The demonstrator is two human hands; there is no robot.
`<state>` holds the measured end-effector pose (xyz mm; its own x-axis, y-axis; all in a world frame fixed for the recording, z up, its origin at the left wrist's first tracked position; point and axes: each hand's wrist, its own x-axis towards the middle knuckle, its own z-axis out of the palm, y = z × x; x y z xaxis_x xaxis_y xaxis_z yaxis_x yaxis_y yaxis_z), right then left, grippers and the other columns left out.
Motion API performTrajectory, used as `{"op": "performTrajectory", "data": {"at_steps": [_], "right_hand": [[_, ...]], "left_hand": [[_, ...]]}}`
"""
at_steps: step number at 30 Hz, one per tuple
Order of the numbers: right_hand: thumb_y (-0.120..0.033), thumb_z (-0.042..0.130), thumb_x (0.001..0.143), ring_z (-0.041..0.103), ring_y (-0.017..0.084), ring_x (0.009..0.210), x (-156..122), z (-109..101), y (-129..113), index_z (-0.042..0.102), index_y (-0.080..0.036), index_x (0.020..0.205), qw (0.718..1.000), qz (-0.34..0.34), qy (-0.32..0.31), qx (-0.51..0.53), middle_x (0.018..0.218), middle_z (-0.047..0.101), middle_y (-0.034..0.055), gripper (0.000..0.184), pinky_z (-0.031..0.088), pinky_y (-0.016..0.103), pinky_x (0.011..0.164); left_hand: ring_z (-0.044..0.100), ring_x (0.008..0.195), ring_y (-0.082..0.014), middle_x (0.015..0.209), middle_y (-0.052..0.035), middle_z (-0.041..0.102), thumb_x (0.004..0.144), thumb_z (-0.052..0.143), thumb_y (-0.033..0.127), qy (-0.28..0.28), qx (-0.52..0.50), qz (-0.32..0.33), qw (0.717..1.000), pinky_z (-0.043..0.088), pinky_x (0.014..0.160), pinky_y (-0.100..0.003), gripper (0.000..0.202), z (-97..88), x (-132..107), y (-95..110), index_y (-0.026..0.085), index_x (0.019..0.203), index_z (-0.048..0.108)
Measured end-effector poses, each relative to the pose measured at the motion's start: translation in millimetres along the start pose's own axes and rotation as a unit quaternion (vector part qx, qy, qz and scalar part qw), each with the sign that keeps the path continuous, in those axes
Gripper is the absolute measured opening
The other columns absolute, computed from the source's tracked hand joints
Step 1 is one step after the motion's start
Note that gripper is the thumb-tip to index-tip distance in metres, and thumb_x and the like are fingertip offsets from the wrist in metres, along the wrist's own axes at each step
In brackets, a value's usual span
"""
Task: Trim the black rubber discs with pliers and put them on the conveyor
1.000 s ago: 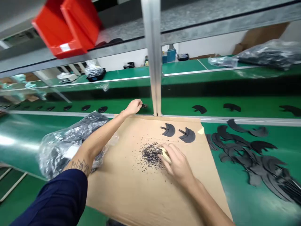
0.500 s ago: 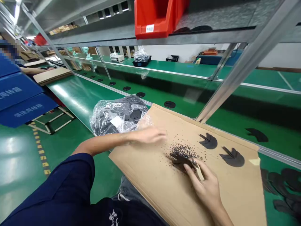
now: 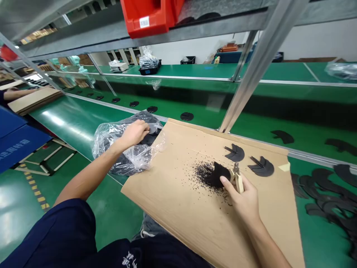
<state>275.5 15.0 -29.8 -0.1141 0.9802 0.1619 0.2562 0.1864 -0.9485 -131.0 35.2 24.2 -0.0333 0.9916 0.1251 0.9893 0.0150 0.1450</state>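
Observation:
My left hand (image 3: 136, 133) is over the clear plastic bag (image 3: 110, 139) of dark flat parts, its fingers closed on the edge of a dark flat part (image 3: 153, 129) at the bag's mouth. My right hand (image 3: 245, 197) holds a pair of cutting pliers (image 3: 237, 178) with pale handles, jaws pointing up and away. Its thumb also pins a black flat part (image 3: 219, 175) above a heap of small black bits (image 3: 199, 171) on the cardboard (image 3: 173, 193). Two dark rounded parts with upright stems, one nearer (image 3: 262, 166) and one farther (image 3: 234, 152), lie to the right.
A green conveyor belt (image 3: 167, 95) carries several black parts behind a metal rail. Black curved pieces (image 3: 331, 190) are piled on the right. Overhead, a red bin (image 3: 150, 22) sits on a shelf with a slanted metal post (image 3: 251, 70) below. Blue crates (image 3: 22, 141) stand left.
My left hand has moved from above the cardboard to the bag and closed on a part there. My right hand has raised the black part slightly, still holding the pliers. The view has shifted right.

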Motion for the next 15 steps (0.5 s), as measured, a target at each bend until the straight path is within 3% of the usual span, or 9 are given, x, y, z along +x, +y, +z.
{"op": "performTrajectory", "data": {"at_steps": [2, 3, 4, 6, 8, 10, 12, 15], "right_hand": [[-0.049, 0.075, 0.078, 0.027, 0.009, 0.049, 0, -1, 0, 0.040, -0.024, 0.064, 1.000, 0.019, 0.000, 0.013, 0.054, 0.032, -0.0078, 0.045, 0.024, 0.025, 0.045], [-0.050, 0.075, 0.077, 0.027, 0.009, 0.049, 1, -1, 1, 0.040, -0.024, 0.064, 0.999, 0.028, -0.002, 0.020, 0.055, 0.032, -0.0080, 0.046, 0.023, 0.025, 0.045], [-0.051, 0.076, 0.076, 0.026, 0.009, 0.050, 1, -1, 1, 0.041, -0.023, 0.064, 0.999, 0.036, -0.003, 0.028, 0.055, 0.031, -0.0082, 0.046, 0.023, 0.025, 0.046], [-0.053, 0.076, 0.075, 0.025, 0.008, 0.051, 0, 0, 2, 0.041, -0.023, 0.064, 0.998, 0.050, -0.002, 0.040, 0.056, 0.029, -0.0085, 0.048, 0.022, 0.025, 0.047], [-0.055, 0.076, 0.075, 0.025, 0.008, 0.052, -1, 0, 3, 0.040, -0.023, 0.064, 0.997, 0.061, 0.003, 0.048, 0.057, 0.029, -0.0084, 0.049, 0.023, 0.025, 0.049], [-0.055, 0.076, 0.075, 0.027, 0.008, 0.053, -3, 1, 4, 0.039, -0.023, 0.064, 0.996, 0.069, 0.007, 0.053, 0.058, 0.030, -0.0082, 0.050, 0.024, 0.025, 0.050], [-0.054, 0.078, 0.074, 0.028, 0.009, 0.054, -5, 2, 5, 0.039, -0.023, 0.065, 0.995, 0.079, 0.009, 0.062, 0.058, 0.031, -0.0081, 0.051, 0.026, 0.026, 0.051], [-0.054, 0.079, 0.073, 0.032, 0.009, 0.054, -8, 4, 8, 0.041, -0.023, 0.066, 0.991, 0.102, 0.010, 0.089, 0.059, 0.033, -0.0076, 0.049, 0.031, 0.026, 0.051]], "left_hand": [[0.060, 0.117, -0.0308, 0.115, -0.0133, 0.068, 0.087, 0.059, 0.031, 0.041, -0.139, 0.010, 0.989, 0.047, 0.107, -0.047, 0.015, -7.2, -5, 7, 0.017, 0.088, 0.064], [0.061, 0.117, -0.0299, 0.117, -0.0128, 0.068, 0.086, 0.063, 0.035, 0.048, -0.255, 0.005, 0.966, 0.048, 0.106, -0.047, 0.019, -7.0, -9, 14, 0.017, 0.089, 0.063], [0.063, 0.114, -0.0288, 0.117, -0.0122, 0.068, 0.084, 0.066, 0.039, 0.041, -0.385, -0.009, 0.922, 0.051, 0.103, -0.047, 0.024, -4.0, -13, 23, 0.017, 0.091, 0.062], [0.068, 0.107, -0.0269, 0.113, -0.0109, 0.070, 0.082, 0.070, 0.044, -0.013, -0.609, -0.060, 0.791, 0.057, 0.094, -0.044, 0.032, 8.6, -21, 49, 0.017, 0.097, 0.061], [0.071, 0.104, -0.0255, 0.112, -0.0101, 0.071, 0.085, 0.068, 0.047, -0.070, -0.739, -0.110, 0.661, 0.060, 0.087, -0.041, 0.036, 25.8, -29, 80, 0.018, 0.106, 0.061], [0.072, 0.099, -0.0243, 0.110, -0.0099, 0.072, 0.088, 0.065, 0.051, -0.099, -0.798, -0.140, 0.578, 0.062, 0.083, -0.040, 0.038, 42.3, -33, 111, 0.019, 0.108, 0.062], [0.073, 0.092, -0.0222, 0.102, -0.0088, 0.073, 0.087, 0.068, 0.049, -0.100, -0.810, -0.145, 0.560, 0.062, 0.080, -0.037, 0.036, 55.9, -36, 139, 0.017, 0.103, 0.063], [0.070, 0.082, -0.0152, 0.087, -0.0045, 0.073, 0.077, 0.082, 0.037, -0.089, -0.780, -0.102, 0.611, 0.059, 0.078, -0.027, 0.032, 70.9, -38, 171, 0.014, 0.093, 0.066]]}}
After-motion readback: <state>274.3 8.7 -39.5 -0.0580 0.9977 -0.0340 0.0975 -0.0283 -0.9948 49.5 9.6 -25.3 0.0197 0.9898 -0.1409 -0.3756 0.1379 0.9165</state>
